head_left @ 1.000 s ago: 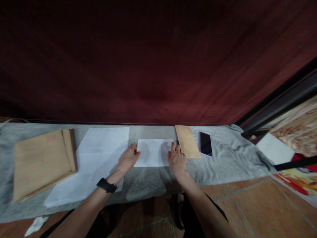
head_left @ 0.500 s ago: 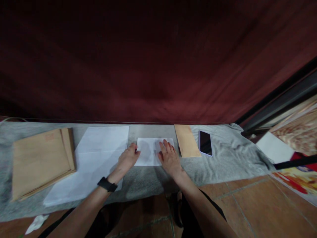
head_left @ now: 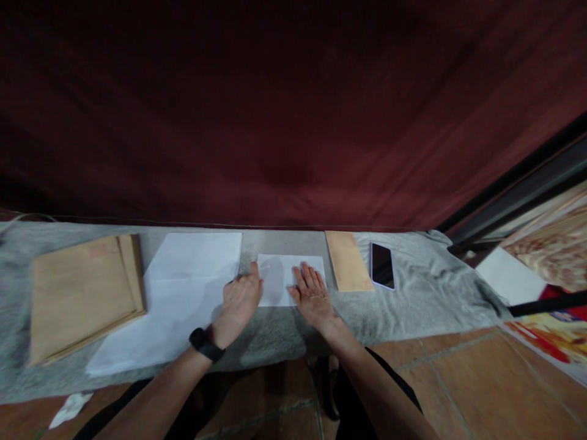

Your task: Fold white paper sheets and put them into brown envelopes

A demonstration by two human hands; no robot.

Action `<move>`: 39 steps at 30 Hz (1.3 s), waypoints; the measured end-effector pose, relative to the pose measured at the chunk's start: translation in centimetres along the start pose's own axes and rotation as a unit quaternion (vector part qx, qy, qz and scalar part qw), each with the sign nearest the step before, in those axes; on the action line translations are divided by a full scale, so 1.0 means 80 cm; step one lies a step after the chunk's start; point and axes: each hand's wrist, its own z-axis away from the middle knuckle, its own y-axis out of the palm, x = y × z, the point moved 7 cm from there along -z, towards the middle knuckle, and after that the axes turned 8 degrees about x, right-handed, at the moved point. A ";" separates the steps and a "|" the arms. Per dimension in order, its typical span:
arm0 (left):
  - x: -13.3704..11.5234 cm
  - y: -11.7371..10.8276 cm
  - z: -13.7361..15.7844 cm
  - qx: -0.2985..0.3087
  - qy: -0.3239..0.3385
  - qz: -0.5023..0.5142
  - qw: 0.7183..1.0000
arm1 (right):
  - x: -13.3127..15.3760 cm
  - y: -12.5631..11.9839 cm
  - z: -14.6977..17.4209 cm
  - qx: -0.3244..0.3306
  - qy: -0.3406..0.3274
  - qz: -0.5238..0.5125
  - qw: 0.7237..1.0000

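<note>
A folded white sheet of paper [head_left: 276, 278] lies flat in front of me on the grey cloth. My right hand [head_left: 312, 296] rests palm down on its right part, fingers stretched and spread. At the sheet's left edge is my left hand [head_left: 243, 292], with a dark band on the wrist. Its index finger points away from me along that edge, while the other fingers are curled in with nothing visible in them. Left of it lies a larger stack of white paper [head_left: 183, 305], creased across the middle.
Brown envelopes [head_left: 82, 293] overlap the paper stack at the far left. To the right lie a narrow tan envelope [head_left: 349, 263] and a phone [head_left: 382, 266] in a pale purple case. A dark red curtain [head_left: 293, 153] hangs behind the grey cloth [head_left: 435, 293]. Tiled floor [head_left: 518, 379] shows in front.
My left hand has turned, its index finger now extended along the sheet's left edge. My right hand stays on the paper, slightly shifted. The view has shifted a little.
</note>
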 end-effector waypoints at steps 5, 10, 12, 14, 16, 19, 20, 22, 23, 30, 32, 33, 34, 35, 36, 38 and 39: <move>-0.043 0.005 0.004 -0.104 0.119 0.018 0.987 | 0.001 0.000 -0.001 0.013 0.001 0.001 1.000; -0.082 0.038 0.000 -0.121 0.231 0.059 0.964 | 0.003 -0.003 -0.004 0.037 0.003 -0.009 0.999; -0.085 0.049 -0.003 -0.119 0.228 0.045 0.965 | 0.001 -0.006 -0.007 0.039 0.008 -0.022 0.999; -0.085 0.055 -0.005 -0.120 0.220 0.030 0.968 | -0.003 -0.009 -0.013 0.035 0.019 -0.046 0.998; -0.085 0.058 -0.006 -0.127 0.214 0.018 0.968 | -0.006 -0.011 -0.022 0.024 0.029 -0.078 0.996; -0.085 0.062 -0.007 -0.135 0.215 0.004 0.967 | -0.001 -0.013 -0.035 0.003 0.019 -0.120 0.993; -0.085 0.064 -0.008 -0.132 0.219 0.000 0.967 | 0.004 -0.012 -0.038 -0.002 0.008 -0.129 0.992; -0.084 0.069 -0.009 -0.122 0.226 -0.008 0.967 | 0.017 -0.009 -0.043 -0.004 -0.018 -0.133 0.991; -0.083 0.071 -0.010 -0.117 0.228 -0.010 0.967 | 0.023 -0.007 -0.045 -0.004 -0.028 -0.129 0.991; -0.064 0.061 -0.012 -0.140 0.185 0.026 0.972 | 0.020 0.001 -0.041 -0.009 0.000 -0.063 0.998; -0.057 0.058 -0.015 -0.136 0.158 0.035 0.977 | 0.011 0.002 -0.039 -0.012 0.006 -0.041 0.999; -0.053 0.057 -0.017 -0.133 0.145 0.038 0.980 | 0.006 0.003 -0.038 -0.013 0.008 -0.033 0.999; -0.050 0.057 -0.019 -0.130 0.133 0.040 0.982 | 0.002 0.003 -0.037 -0.014 0.011 -0.026 0.999; -0.047 0.057 -0.021 -0.129 0.122 0.041 0.983 | -0.003 0.003 -0.035 -0.017 0.016 -0.021 1.000; -0.044 0.057 -0.022 -0.128 0.113 0.043 0.984 | -0.007 0.003 -0.034 -0.020 0.022 -0.016 0.999; -0.041 0.057 -0.023 -0.128 0.096 0.045 0.986 | -0.014 0.003 -0.032 -0.029 0.036 -0.010 0.999; -0.039 0.057 -0.023 -0.128 0.089 0.046 0.987 | -0.017 0.003 -0.030 -0.034 0.043 -0.007 0.998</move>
